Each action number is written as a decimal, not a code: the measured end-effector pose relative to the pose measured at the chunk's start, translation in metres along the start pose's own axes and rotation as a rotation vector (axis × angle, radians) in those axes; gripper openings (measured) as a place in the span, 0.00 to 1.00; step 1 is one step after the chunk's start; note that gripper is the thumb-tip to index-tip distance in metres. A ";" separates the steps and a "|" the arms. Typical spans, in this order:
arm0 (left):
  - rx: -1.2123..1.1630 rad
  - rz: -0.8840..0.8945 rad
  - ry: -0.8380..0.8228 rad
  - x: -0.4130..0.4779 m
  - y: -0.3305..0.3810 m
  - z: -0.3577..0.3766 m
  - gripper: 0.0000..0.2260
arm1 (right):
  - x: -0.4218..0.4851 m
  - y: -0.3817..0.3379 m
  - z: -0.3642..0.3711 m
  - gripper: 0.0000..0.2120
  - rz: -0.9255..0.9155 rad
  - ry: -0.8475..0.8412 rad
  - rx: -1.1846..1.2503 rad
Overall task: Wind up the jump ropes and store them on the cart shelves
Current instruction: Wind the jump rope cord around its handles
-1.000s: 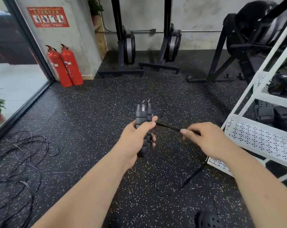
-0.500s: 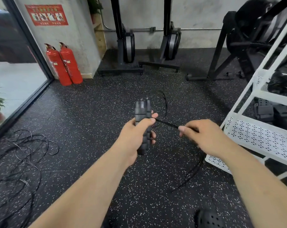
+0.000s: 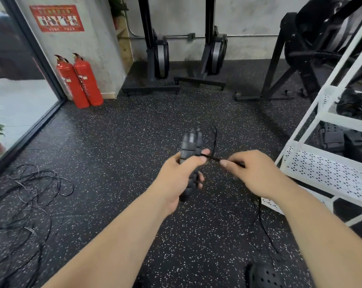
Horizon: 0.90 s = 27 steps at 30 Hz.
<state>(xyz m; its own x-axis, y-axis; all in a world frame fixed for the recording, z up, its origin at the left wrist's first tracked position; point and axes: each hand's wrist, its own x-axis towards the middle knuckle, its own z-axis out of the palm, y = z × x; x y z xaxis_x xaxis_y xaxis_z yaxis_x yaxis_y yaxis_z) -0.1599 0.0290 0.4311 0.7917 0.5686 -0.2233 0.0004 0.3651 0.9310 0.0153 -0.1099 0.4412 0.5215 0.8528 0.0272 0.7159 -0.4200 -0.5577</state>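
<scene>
My left hand (image 3: 177, 175) grips a pair of black jump rope handles (image 3: 191, 142), held upright side by side in front of me. The thin black rope (image 3: 214, 138) loops out from the handle tops, runs across to my right hand (image 3: 250, 175), which pinches it just right of the handles, then trails down to the floor (image 3: 261, 221). The white cart (image 3: 325, 173) with perforated shelves stands at the right, close to my right hand. Dark bundles lie on its upper shelf (image 3: 350, 104).
A tangle of black ropes (image 3: 24, 200) lies on the floor at the left. Two red fire extinguishers (image 3: 78, 80) stand by the wall. Black gym machines (image 3: 157, 57) line the back. A glass wall runs along the left. My dark shoe (image 3: 263, 273) shows at the bottom.
My right hand has moved left, closer to the handles, sliding along the rope. The loop above the handles has grown and the slack on the floor has shifted.
</scene>
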 end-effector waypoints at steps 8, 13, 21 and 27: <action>-0.046 -0.019 0.045 0.000 -0.001 -0.003 0.14 | -0.004 -0.007 -0.003 0.15 0.034 0.105 0.039; -0.041 -0.051 -0.069 -0.006 -0.011 0.018 0.11 | -0.002 -0.014 0.014 0.14 -0.014 0.042 0.029; -0.128 0.011 0.076 0.006 0.009 -0.015 0.10 | -0.002 0.003 -0.010 0.16 0.026 -0.021 -0.071; -0.047 -0.057 -0.044 -0.005 -0.010 0.015 0.13 | 0.002 -0.018 0.017 0.15 -0.003 0.087 -0.071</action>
<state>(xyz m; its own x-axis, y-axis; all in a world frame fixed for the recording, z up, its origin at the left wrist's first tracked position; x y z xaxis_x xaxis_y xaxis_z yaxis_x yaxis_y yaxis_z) -0.1541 0.0114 0.4274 0.8175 0.5130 -0.2618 0.0183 0.4311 0.9021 -0.0043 -0.0957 0.4375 0.5552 0.8253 0.1030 0.7472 -0.4407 -0.4975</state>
